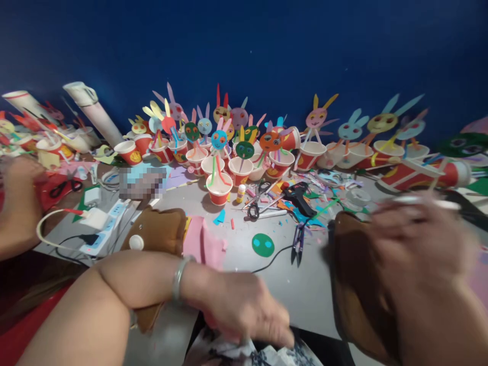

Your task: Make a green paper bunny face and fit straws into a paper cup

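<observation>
Low over my lap at the table's front edge, my left hand (249, 307) has its fingers pressed together and pointing down. Whatever they may hold is hidden. My right hand (423, 244) is smeared by motion above a brown leather-like case (346, 269) on the right. A pale, thin blurred shape shows at its fingertips; I cannot make out what it is. Between the hands lies a green paper oval (263, 245) with two light-blue spots. Purple-handled thread snips (298, 245) lie beside it, and a black glue gun (299, 198) rests farther back.
Paper cups (219, 190) with paper rabbit heads line the blue wall. Scissors (257, 203), a small glue bottle (241, 193) and paper scraps cover the middle. A power strip (109, 229), brown cushion-like pouch (163, 231) and pink material (204, 241) lie left. Another person's arm (19, 203) reaches in.
</observation>
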`<act>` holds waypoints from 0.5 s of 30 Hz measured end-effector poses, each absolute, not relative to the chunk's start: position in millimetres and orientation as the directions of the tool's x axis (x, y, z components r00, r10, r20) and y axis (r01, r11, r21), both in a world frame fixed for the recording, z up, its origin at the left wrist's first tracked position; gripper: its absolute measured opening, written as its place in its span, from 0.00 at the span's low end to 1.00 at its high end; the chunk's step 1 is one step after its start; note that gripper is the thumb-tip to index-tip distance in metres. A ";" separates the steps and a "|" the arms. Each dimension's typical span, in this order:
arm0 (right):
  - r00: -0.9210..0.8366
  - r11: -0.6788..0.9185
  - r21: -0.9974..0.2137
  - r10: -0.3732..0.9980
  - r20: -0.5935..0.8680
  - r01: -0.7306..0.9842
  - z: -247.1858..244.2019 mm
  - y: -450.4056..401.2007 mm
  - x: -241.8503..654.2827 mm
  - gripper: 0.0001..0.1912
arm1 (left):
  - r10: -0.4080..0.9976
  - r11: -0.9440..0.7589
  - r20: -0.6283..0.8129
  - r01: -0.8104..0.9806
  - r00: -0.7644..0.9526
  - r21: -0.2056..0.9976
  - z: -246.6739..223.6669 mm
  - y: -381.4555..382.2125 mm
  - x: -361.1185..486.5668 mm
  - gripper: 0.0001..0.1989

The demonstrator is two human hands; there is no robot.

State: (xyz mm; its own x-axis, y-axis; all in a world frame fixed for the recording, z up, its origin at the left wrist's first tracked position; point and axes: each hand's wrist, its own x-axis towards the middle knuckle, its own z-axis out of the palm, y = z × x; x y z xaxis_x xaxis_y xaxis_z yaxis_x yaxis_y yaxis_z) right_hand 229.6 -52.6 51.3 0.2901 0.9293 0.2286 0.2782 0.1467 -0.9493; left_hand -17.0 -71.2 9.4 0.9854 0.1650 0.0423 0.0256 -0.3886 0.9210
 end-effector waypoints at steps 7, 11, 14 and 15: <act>0.445 0.282 -0.911 0.886 0.128 -0.301 42.8 -45.1 234.4 0.15 | 0.457 -0.306 -0.058 0.218 0.888 0.927 10.0 -69.6 -10.4 0.16; 0.395 0.343 -0.915 0.887 0.241 -0.211 22.3 -52.2 220.3 0.10 | 0.526 -0.345 -0.065 0.282 0.848 0.895 13.0 -63.0 -10.3 0.14; 0.296 0.350 -0.934 0.902 0.316 -0.068 15.5 -57.5 215.0 0.09 | 0.587 -0.299 -0.103 0.333 0.803 0.894 15.4 -61.1 -12.6 0.13; 0.261 0.333 -0.942 0.914 0.312 -0.040 13.6 -59.2 213.5 0.10 | 0.599 -0.280 -0.112 0.339 0.793 0.898 16.5 -60.7 -13.1 0.13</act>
